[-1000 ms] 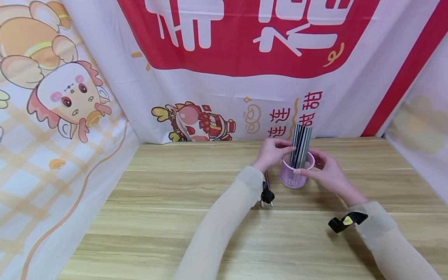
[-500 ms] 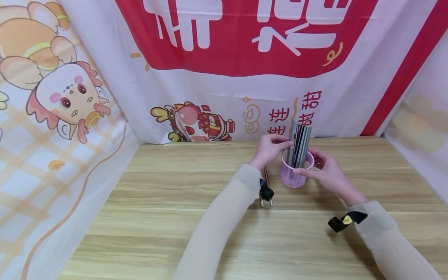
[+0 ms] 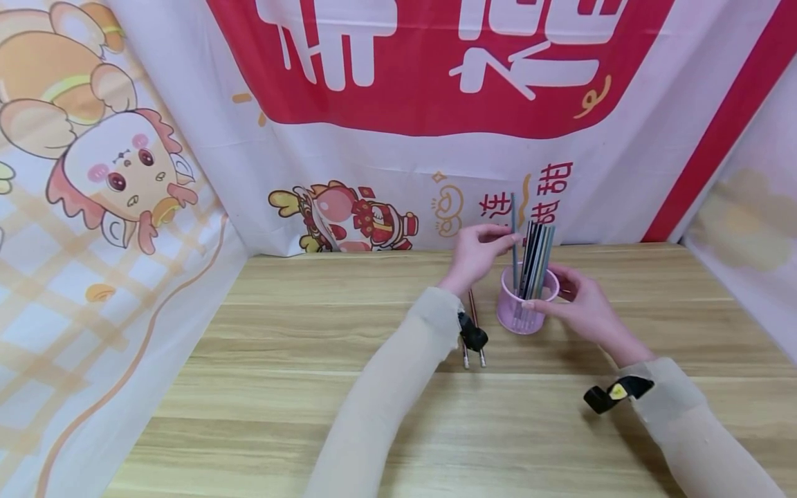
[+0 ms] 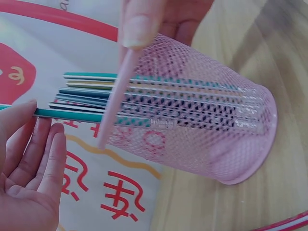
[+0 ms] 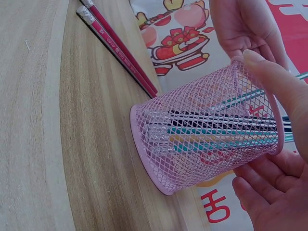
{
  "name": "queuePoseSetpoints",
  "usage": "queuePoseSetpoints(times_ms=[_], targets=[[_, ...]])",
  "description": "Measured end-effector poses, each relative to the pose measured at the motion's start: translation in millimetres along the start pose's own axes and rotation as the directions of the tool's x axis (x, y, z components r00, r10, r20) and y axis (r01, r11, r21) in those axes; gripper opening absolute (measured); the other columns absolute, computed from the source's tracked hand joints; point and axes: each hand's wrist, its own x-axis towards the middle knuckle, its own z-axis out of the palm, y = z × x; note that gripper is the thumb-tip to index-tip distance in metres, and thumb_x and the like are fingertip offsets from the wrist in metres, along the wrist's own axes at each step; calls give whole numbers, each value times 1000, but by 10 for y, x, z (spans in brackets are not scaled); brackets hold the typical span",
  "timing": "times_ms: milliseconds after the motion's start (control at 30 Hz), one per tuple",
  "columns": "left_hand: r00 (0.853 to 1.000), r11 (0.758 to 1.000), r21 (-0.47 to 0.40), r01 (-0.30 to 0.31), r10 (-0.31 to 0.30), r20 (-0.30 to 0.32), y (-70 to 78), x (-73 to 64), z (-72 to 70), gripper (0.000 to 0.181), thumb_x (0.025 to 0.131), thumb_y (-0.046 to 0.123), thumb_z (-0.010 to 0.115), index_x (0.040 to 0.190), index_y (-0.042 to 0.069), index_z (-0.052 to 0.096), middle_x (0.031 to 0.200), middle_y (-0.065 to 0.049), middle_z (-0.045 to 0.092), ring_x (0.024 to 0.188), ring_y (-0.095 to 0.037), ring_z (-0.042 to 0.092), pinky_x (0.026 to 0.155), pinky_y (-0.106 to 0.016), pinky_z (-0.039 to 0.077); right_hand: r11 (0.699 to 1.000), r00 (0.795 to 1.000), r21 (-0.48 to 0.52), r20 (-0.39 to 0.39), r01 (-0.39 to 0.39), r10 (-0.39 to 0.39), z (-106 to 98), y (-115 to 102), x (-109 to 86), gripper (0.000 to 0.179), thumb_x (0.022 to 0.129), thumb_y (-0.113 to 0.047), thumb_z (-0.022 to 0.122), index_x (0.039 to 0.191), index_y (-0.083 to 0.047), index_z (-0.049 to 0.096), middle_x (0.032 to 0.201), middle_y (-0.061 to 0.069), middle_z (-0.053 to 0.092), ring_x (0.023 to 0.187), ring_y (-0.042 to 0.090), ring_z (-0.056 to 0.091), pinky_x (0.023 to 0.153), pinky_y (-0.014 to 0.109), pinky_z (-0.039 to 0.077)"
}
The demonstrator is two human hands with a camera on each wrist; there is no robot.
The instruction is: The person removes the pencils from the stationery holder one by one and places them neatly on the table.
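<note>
Between thumb and fingers, my left hand pinches a green pencil. That pencil stands raised above the others, its ferrule end still inside a pink mesh pencil cup. My right hand grips the cup at its rim, thumb at the near side and fingers round the far right. Several pencils in green, yellow, blue-grey and black-and-white lean together in the cup, ferrule ends down. On the table left of the cup lie two red pencils, partly hidden under my left wrist in the head view.
The wood-grain table carries the cup near its back edge. Behind it hangs a red and white printed cloth. A cartoon-printed cloth covers the left side, and a pale cloth stands to the right.
My left hand has risen slightly, drawing the green pencil upward and apart from the bunch. My right hand and the cup have stayed in place.
</note>
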Motion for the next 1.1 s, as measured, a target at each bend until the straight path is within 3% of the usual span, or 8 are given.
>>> queuePoseSetpoints(times_ms=[200, 367, 833, 1100], targets=[[999, 990, -142, -28, 25, -25, 82, 28, -48, 21, 89, 7, 80, 107, -2, 75, 95, -4, 74, 82, -18, 74, 77, -27, 62, 1000, 1000, -3, 2, -13, 13, -4, 17, 12, 86, 86, -21, 85, 152, 7, 37, 144, 30, 50, 128, 46, 51, 108, 60, 41], [998, 983, -177, -40, 32, -50, 156, 31, -134, 22, 89, 8, 79, 109, 0, 74, 96, -4, 74, 82, -17, 73, 77, -26, 62, 1000, 1000, 3, 5, -17, 17, -3, 22, 17, 87, 86, -21, 85, 152, 7, 36, 144, 30, 49, 128, 47, 51, 109, 60, 41], [997, 987, -148, -63, 54, -63, 284, -30, -401, 25, 90, 13, 80, 111, 1, 74, 97, -4, 75, 84, -20, 74, 79, -27, 62, 1000, 1000, -7, 5, -26, 26, 0, 6, 8, 87, 86, -26, 86, 152, 4, 39, 144, 28, 51, 128, 45, 52, 109, 59, 41], [996, 988, -145, -56, 45, -79, 233, -123, -552, 26, 89, 13, 80, 111, -1, 74, 98, -7, 73, 84, -22, 73, 79, -30, 63, 1000, 1000, -9, 1, -27, 27, 2, -8, -4, 86, 85, -27, 86, 151, 2, 41, 144, 25, 52, 128, 43, 53, 109, 58, 42]])
